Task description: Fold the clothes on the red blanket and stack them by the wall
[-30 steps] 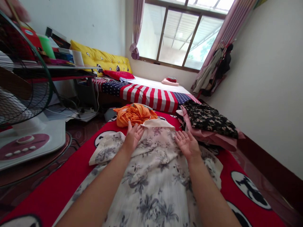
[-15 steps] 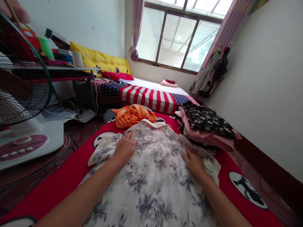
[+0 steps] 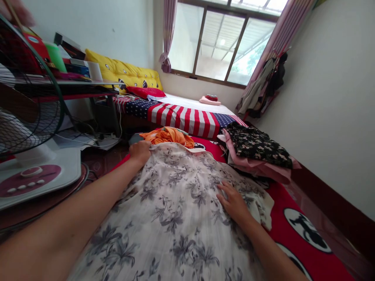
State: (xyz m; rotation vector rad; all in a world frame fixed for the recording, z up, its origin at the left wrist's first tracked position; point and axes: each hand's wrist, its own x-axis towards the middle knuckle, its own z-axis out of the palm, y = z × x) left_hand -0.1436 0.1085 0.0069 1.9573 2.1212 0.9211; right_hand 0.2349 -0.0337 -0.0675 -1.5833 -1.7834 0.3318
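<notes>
A white garment with grey flower print (image 3: 187, 203), perhaps a dress, lies spread out before me. My left hand (image 3: 140, 152) is closed on its far left edge, close to a crumpled orange cloth (image 3: 168, 136). Resting on the right half of the fabric is my right hand (image 3: 233, 199), fingers apart and holding nothing. Under the garment is a red cover (image 3: 288, 195) with black-and-white round pictures. Beyond my right hand sits a stack of folded clothes, a black floral one (image 3: 258, 146) on top of pink cloth (image 3: 272, 171).
A fan (image 3: 29, 101) on a white base stands at the left, beside a cluttered desk (image 3: 79, 88). Behind, a bed (image 3: 187, 121) with a flag-patterned cover runs below the window. Clothes (image 3: 265, 86) hang by the right wall (image 3: 336, 97).
My left hand has gone from lying flat on the garment to gripping its far left edge, which has shifted and lifted. My right hand has slid slightly left.
</notes>
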